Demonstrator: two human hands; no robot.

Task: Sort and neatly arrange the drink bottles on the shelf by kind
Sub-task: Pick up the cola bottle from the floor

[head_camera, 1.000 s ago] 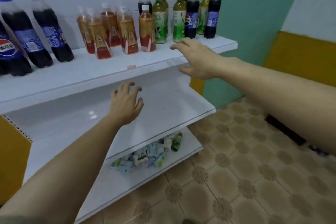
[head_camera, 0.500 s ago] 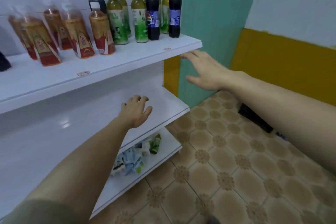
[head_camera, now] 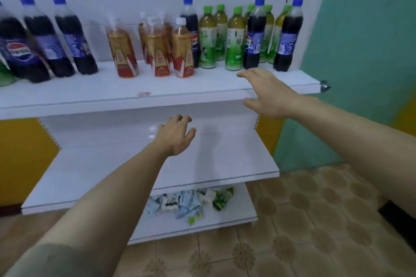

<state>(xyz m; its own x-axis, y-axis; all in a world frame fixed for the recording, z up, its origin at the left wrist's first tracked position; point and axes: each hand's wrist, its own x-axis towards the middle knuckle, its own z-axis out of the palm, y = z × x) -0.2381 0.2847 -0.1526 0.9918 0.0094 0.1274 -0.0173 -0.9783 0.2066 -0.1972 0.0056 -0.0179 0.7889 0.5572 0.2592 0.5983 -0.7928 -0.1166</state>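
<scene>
The top white shelf (head_camera: 94, 94) carries dark cola bottles (head_camera: 51, 40) with blue caps at the left, orange tea bottles (head_camera: 157, 49) in the middle and green tea bottles (head_camera: 234, 40) at the right. Three more cola bottles stand among the green ones: one behind the orange group (head_camera: 191, 20), one in front (head_camera: 254, 36), one at the far right (head_camera: 287, 38). My right hand (head_camera: 267, 94) hovers open at the shelf's front edge, just below the middle cola bottle. My left hand (head_camera: 175, 135) is open and empty over the middle shelf.
The middle shelf (head_camera: 225, 164) is bare. Small snack packets (head_camera: 186, 202) lie piled on the bottom shelf. A teal wall (head_camera: 360, 63) stands right of the shelving, with a yellow panel (head_camera: 24, 159) at the left and patterned floor tiles (head_camera: 304, 220) below.
The view has swung back left, bringing the left cola bottles into sight. My right hand has risen to the top shelf's front edge. My left hand stays over the middle shelf.
</scene>
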